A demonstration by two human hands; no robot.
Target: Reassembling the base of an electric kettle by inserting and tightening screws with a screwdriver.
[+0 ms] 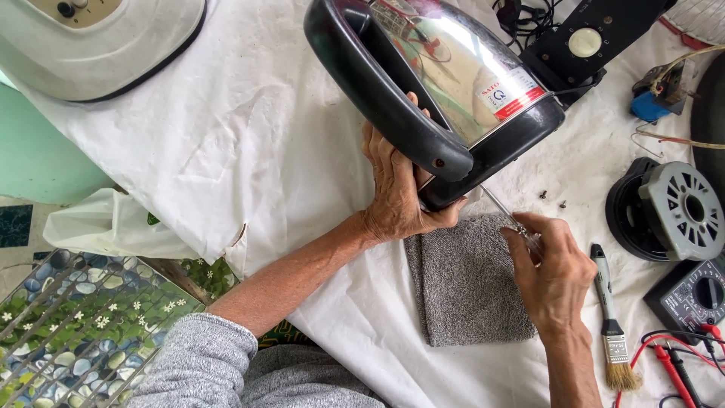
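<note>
Head view, kettle: we see a shiny kettle (453, 75) with a black handle, tipped on its side over the grey towel (468, 279).
Left hand: our left hand (396, 193) has its fingers wrapped around the kettle's base.
Right hand: our right hand (555, 272) has its fingers pinched on a thin screwdriver (502, 211) that touches the base.
Label: a white and red sticker (513, 92) sits on the kettle's side.
Hard to see: the screwdriver's tip is hidden.
Nearby: a brush (610, 317) lies on the tabletop (249, 151).

White cloth (249, 136) over table; pebble-and-flower patterned floor (68, 317); teal wall (38, 159); daylight.
</note>
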